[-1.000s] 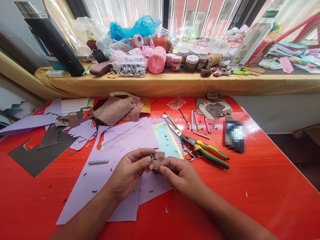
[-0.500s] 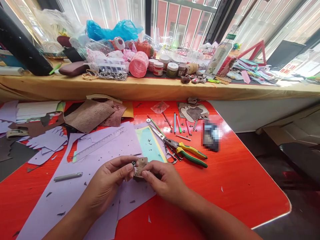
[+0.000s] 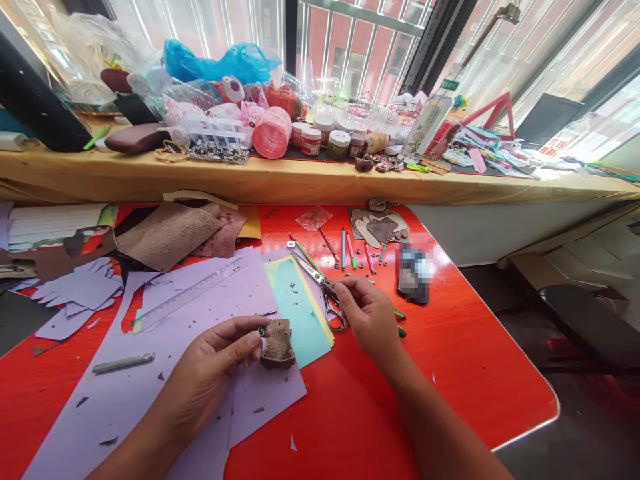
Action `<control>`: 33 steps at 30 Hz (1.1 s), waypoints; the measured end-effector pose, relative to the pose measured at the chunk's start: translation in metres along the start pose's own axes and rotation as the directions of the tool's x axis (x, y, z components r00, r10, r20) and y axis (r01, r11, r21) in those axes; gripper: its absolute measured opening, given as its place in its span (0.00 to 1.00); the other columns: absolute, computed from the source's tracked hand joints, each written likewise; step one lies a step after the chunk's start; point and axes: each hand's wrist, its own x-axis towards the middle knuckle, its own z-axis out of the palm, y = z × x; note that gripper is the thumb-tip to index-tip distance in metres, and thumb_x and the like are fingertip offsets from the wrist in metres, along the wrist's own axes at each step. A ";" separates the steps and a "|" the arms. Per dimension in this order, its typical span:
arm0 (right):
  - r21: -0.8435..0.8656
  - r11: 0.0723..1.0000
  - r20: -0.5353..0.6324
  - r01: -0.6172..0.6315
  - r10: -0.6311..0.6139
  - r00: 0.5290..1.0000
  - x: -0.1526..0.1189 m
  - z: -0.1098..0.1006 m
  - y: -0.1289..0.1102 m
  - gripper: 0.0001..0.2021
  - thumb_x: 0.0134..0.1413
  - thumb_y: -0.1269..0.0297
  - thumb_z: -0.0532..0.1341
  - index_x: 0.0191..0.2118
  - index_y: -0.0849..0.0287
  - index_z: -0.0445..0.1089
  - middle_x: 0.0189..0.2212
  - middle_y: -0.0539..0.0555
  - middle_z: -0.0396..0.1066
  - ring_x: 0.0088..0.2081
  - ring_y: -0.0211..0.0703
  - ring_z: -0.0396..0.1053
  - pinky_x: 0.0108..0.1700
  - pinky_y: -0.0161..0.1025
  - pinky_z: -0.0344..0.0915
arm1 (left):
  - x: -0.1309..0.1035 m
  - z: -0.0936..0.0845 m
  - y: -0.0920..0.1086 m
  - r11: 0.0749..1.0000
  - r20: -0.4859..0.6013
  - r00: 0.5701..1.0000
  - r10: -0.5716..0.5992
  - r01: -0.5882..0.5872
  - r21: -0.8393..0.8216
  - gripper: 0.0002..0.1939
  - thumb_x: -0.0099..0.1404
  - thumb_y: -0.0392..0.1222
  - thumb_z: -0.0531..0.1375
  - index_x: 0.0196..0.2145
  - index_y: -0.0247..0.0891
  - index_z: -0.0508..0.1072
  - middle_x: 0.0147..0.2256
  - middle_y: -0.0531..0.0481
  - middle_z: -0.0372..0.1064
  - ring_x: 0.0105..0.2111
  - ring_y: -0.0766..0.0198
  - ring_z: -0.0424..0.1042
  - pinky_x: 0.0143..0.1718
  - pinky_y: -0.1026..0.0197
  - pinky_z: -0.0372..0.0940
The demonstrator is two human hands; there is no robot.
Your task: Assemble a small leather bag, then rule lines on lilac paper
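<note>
Head view: rough brown leather piece (image 3: 279,345), round dark stud (image 3: 262,331)

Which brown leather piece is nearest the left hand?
The small brown piece with the dark lower edge, right at the left hand; the larger brown sheets lie piled toward the back of the red table.

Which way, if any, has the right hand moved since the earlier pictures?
Yes: relative to the scissors, the right hand moved rightward and forward, towards the pliers.

I monitor one head-worn camera. It faces forward and down over the near side of the counter (image 3: 350,407), hands (image 3: 207,363) close, window (image 3: 367,40) far.
</note>
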 end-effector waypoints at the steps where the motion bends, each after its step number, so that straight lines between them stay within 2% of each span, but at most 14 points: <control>1: -0.082 0.996 -0.023 0.029 -0.031 0.999 0.002 -0.004 0.001 0.14 0.70 0.52 0.60 0.39 0.57 0.74 0.23 0.47 0.65 0.24 0.38 0.61 0.27 0.36 0.58 | 0.001 -0.001 -0.001 1.000 0.000 1.000 -0.003 0.003 0.006 0.27 0.43 0.56 0.83 0.39 0.41 0.88 0.34 0.46 0.78 0.30 0.65 0.69 0.34 0.65 0.69; 6: -0.405 0.908 -0.047 0.105 -0.135 0.990 0.010 -0.020 0.004 0.12 0.71 0.55 0.60 0.48 0.57 0.76 0.27 0.49 0.71 0.29 0.43 0.69 0.33 0.39 0.63 | 0.005 -0.009 -0.005 1.000 0.007 1.000 -0.010 0.010 0.026 0.26 0.47 0.57 0.82 0.41 0.42 0.88 0.33 0.46 0.78 0.31 0.65 0.69 0.35 0.65 0.68; 11: -0.617 0.770 0.095 0.163 -0.133 0.987 0.014 -0.027 0.009 0.16 0.68 0.59 0.66 0.57 0.57 0.74 0.41 0.57 0.76 0.38 0.50 0.74 0.40 0.44 0.69 | 0.009 -0.013 -0.005 0.999 0.016 1.000 -0.014 0.014 0.042 0.24 0.49 0.57 0.81 0.40 0.43 0.88 0.28 0.48 0.74 0.30 0.64 0.68 0.33 0.65 0.67; 15: -0.713 0.667 0.182 0.217 -0.123 0.976 0.017 -0.026 0.013 0.16 0.65 0.64 0.69 0.57 0.57 0.74 0.46 0.59 0.76 0.47 0.56 0.74 0.49 0.50 0.71 | 0.010 -0.016 -0.004 0.996 0.006 1.000 -0.017 0.016 0.084 0.24 0.50 0.59 0.80 0.40 0.42 0.88 0.27 0.48 0.73 0.29 0.63 0.69 0.33 0.65 0.67; 18: -0.755 0.619 0.201 0.216 -0.095 0.975 0.019 -0.025 0.015 0.13 0.65 0.65 0.70 0.53 0.57 0.75 0.45 0.59 0.75 0.48 0.58 0.72 0.51 0.52 0.70 | 0.013 -0.019 -0.005 0.993 0.005 1.000 -0.020 0.019 0.119 0.24 0.52 0.59 0.78 0.41 0.42 0.87 0.26 0.48 0.72 0.30 0.62 0.70 0.32 0.64 0.68; 22: -0.749 0.634 0.202 0.193 -0.059 0.978 0.021 -0.024 0.018 0.05 0.67 0.65 0.68 0.46 0.56 0.77 0.41 0.57 0.75 0.45 0.55 0.71 0.48 0.49 0.68 | 0.017 -0.024 -0.007 0.978 -0.011 1.000 -0.029 0.031 0.208 0.23 0.53 0.60 0.77 0.42 0.44 0.87 0.33 0.45 0.78 0.31 0.59 0.73 0.35 0.61 0.73; 24: -0.725 0.664 0.190 0.182 -0.061 0.980 0.022 -0.024 0.018 0.04 0.67 0.66 0.68 0.45 0.55 0.78 0.40 0.56 0.74 0.44 0.53 0.71 0.47 0.47 0.67 | 0.017 -0.024 -0.007 0.955 -0.034 0.999 0.006 0.005 0.297 0.23 0.53 0.61 0.76 0.42 0.46 0.87 0.39 0.44 0.81 0.36 0.54 0.77 0.39 0.59 0.75; 28: -0.721 0.678 0.130 0.141 -0.068 0.989 0.024 -0.030 0.018 0.06 0.66 0.65 0.69 0.47 0.56 0.78 0.38 0.55 0.73 0.41 0.52 0.72 0.45 0.45 0.67 | 0.012 -0.019 0.005 0.833 0.011 0.992 0.126 -0.112 0.542 0.21 0.56 0.65 0.72 0.40 0.49 0.88 0.46 0.44 0.83 0.50 0.44 0.80 0.50 0.57 0.76; 30: -0.743 0.662 0.082 0.098 -0.055 0.995 0.025 -0.035 0.018 0.07 0.67 0.64 0.69 0.48 0.57 0.78 0.39 0.55 0.73 0.41 0.52 0.72 0.43 0.45 0.66 | 0.010 -0.012 0.017 0.733 0.096 0.976 0.197 -0.212 0.646 0.18 0.60 0.63 0.70 0.41 0.51 0.88 0.45 0.46 0.84 0.48 0.45 0.81 0.48 0.58 0.76; 33: -0.783 0.619 0.058 0.057 -0.019 0.998 0.028 -0.043 0.021 0.06 0.67 0.63 0.68 0.46 0.58 0.77 0.38 0.56 0.73 0.40 0.52 0.72 0.41 0.45 0.66 | 0.017 0.006 0.035 0.558 0.315 0.918 0.242 -0.397 0.728 0.13 0.67 0.57 0.66 0.43 0.52 0.87 0.44 0.47 0.83 0.42 0.50 0.82 0.42 0.61 0.75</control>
